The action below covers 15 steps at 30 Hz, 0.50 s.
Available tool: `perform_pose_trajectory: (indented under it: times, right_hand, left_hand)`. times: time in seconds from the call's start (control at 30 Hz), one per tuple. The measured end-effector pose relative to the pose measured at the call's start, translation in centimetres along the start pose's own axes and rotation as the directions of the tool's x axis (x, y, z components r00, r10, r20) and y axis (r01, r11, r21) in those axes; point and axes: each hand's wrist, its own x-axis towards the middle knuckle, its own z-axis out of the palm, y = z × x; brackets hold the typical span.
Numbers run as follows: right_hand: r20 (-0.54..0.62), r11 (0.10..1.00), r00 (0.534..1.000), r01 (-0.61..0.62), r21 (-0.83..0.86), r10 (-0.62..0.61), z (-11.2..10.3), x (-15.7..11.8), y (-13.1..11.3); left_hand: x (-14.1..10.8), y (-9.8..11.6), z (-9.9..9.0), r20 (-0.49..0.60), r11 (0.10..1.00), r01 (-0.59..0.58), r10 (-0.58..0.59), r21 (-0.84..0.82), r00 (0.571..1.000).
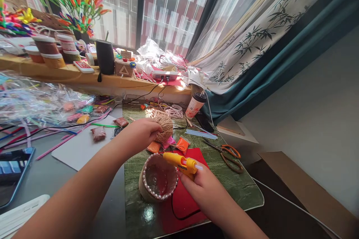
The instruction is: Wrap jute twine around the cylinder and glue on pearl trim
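My left hand (146, 131) reaches over the table, its fingers closed on the side of a ball of tan twine (165, 127). In my right hand (200, 185) is a yellow hot glue gun (179, 160) with a clear glue stick in its back end. The gun points left, its nozzle above the far rim of a round pot (146, 188). A row of pearl beads runs around the pot's rim, and its inside looks shiny and reddish. Under the pot and gun lies a red sheet (185, 203). Small orange packets (183, 144) and a pink one sit beside the twine.
Scissors with orange handles (230, 152) and pale glue sticks (201, 134) lie to the right. A lidded paper cup (195, 105) stands behind. Plastic bags and pipe cleaners cover the left. A black cord crosses the table; a power strip (165, 75) rests on the sill.
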Motion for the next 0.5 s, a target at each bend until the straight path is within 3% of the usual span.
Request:
perform_pose_trajectory:
  times: [0.5]
  right_hand:
    - [-0.016, 0.999, 1.000, -0.026, -0.047, 0.025, 0.50, -0.41, 0.63]
  left_hand:
    - [0.08, -0.32, 0.34, 0.015, 0.999, -0.019, 0.018, 0.044, 1.000]
